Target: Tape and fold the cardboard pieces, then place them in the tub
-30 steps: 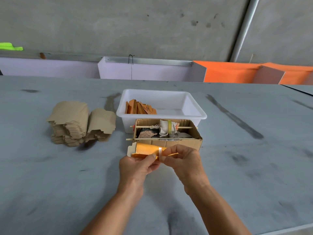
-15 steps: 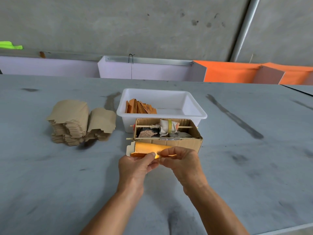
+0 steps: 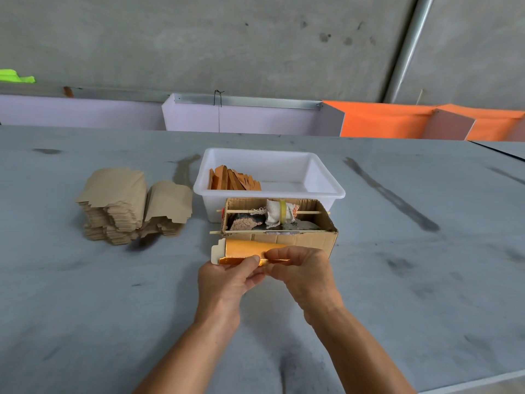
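One big grey table (image 3: 85, 308) holds everything. A white tub (image 3: 326, 191) sits in the middle of it, with some folded orange pieces (image 3: 233, 180) leaning inside at its left end. To the left of the tub is a stack of brown cardboard pieces (image 3: 122, 206). Just in front of the tub is a brown box (image 3: 306, 240) with sticks across it and a roll on one stick.

Right in front of that box, both hands hold one orange cardboard piece (image 3: 250, 248). Its long side runs left to right. The left hand (image 3: 227, 280) pinches the near edge with the thumb on top. The right hand (image 3: 304, 268) curls over the right end and hides it. I cannot see any tape there. The tub is straight ahead, past the box, so I think the piece must go up and over.
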Motion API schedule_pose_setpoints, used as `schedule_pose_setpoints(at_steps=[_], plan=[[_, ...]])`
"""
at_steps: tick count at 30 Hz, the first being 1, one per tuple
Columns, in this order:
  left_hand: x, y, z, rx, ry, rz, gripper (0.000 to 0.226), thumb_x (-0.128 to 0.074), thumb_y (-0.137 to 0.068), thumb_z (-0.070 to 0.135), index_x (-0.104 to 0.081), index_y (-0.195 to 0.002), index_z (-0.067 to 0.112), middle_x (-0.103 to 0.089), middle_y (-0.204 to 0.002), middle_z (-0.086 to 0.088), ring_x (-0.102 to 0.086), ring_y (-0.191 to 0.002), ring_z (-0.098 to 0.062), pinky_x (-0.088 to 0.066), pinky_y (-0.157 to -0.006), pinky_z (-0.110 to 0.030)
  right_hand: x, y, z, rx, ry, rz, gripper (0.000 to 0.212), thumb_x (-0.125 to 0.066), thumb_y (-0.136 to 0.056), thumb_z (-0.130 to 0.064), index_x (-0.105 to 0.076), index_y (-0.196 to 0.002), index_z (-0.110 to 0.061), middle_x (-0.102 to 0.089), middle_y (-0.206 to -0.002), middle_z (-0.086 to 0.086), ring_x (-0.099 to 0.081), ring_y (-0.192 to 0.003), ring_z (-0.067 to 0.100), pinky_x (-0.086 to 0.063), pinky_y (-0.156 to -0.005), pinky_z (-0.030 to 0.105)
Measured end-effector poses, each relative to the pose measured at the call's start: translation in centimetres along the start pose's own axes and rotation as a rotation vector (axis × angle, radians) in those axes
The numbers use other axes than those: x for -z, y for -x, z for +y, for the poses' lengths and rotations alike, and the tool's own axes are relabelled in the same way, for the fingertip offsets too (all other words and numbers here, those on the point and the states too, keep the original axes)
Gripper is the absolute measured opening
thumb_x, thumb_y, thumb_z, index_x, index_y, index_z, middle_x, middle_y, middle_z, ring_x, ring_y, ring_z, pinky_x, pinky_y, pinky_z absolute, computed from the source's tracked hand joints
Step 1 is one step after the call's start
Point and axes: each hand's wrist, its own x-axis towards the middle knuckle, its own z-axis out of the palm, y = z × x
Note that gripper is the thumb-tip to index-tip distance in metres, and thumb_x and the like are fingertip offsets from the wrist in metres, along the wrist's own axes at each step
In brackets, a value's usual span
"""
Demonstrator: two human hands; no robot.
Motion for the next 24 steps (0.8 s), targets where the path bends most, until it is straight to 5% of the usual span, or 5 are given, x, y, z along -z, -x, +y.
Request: schedule_pose_setpoints(at_steps=[6,15,24], plan=[[0.2,-0.4,-0.3,0.094,0.045,0.000,0.010,-0.065,-0.080,-0.009,-0.062,-0.071,-0.004,-0.068,-0.058,-0.013,-0.068,-0.052,-0.021,-0.058,-0.053,-0.027,0.0,-0.2,-0.2,0.004,0.078,-0.029,0.017,-0.079,-0.074,-0.015,-0.076,-0.091,-0.020,-0.072,-0.083,-0.003,-0.066,-0.076,0.009,-0.046,-0.056,0.016],[-0.4,-0.6,-1.1,0.195,0.091,0.047,0.013,-0.077,-0.072,0.002,-0.066,-0.077,0.009,-0.070,-0.065,-0.005,-0.067,-0.067,-0.019,-0.052,-0.062,-0.029,0.0,0.2,-0.2,0.033,0.104,-0.071,0.018,-0.074,-0.078,-0.009,-0.075,-0.078,-0.027,-0.069,-0.067,-0.006,-0.048,-0.037,-0.005,-0.032,-0.036,0.009],[-0.4,-1.0,-1.6,0.228,0.128,0.121,0.027,-0.074,-0.075,0.000,-0.062,-0.100,0.002,-0.068,-0.095,-0.016,-0.066,-0.076,-0.023,-0.051,-0.061,-0.029,-0.5,1.4,0.4,-0.003,0.083,0.006,0.028,-0.078,-0.075,-0.011,-0.062,-0.095,-0.024,-0.070,-0.086,0.000,-0.068,-0.079,0.013,-0.050,-0.059,0.022]])
